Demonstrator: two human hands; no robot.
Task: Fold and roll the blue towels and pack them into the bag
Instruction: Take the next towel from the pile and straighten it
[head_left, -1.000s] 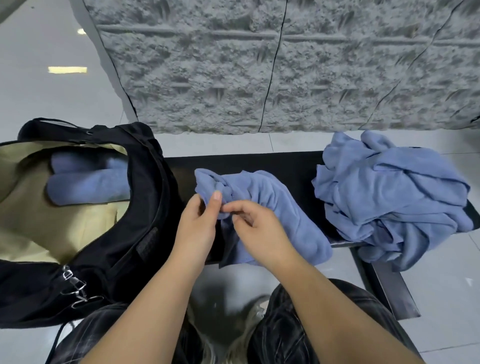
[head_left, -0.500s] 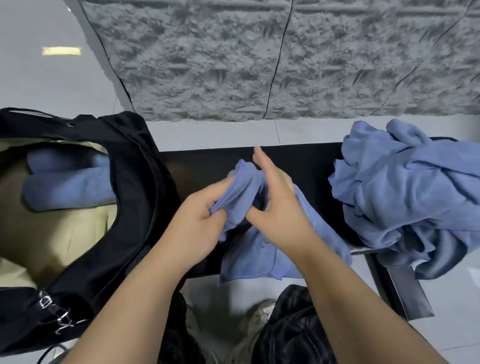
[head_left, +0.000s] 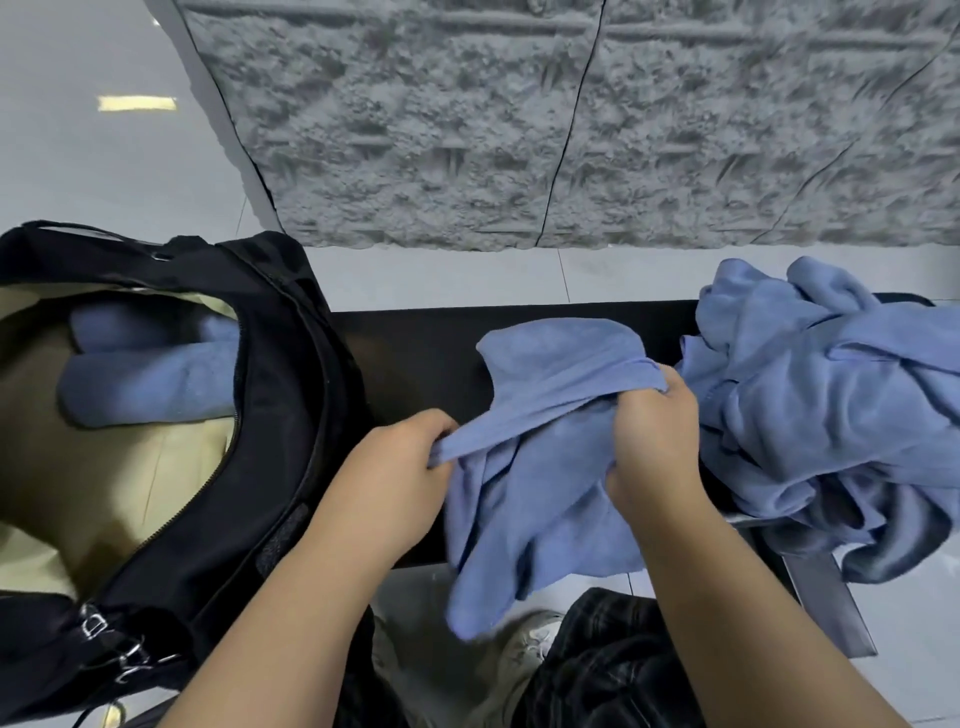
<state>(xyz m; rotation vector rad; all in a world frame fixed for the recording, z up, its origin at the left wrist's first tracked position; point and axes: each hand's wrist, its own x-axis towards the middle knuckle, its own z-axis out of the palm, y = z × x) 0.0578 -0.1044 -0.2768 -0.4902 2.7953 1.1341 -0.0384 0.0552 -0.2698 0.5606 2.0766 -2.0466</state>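
A blue towel (head_left: 540, 467) lies rumpled on the black bench (head_left: 415, 353), its lower part hanging over the front edge. My left hand (head_left: 400, 467) pinches one edge of it at the left. My right hand (head_left: 654, 441) grips the same edge further right, so the hem is stretched between them. A pile of loose blue towels (head_left: 831, 405) sits on the bench's right end. The open black bag (head_left: 280, 415) stands at the left with two rolled blue towels (head_left: 150, 384) inside on its beige lining.
A rough grey stone wall (head_left: 519, 130) rises behind the bench. Pale floor tiles surround it. My knees in dark plaid trousers (head_left: 597, 670) and a shoe (head_left: 530, 644) are below the bench's front edge. The bag's metal clips (head_left: 119, 649) hang at lower left.
My hands were close together bunching the towel near its middle. They have moved apart, the right hand to the right, drawing one edge of the towel taut.
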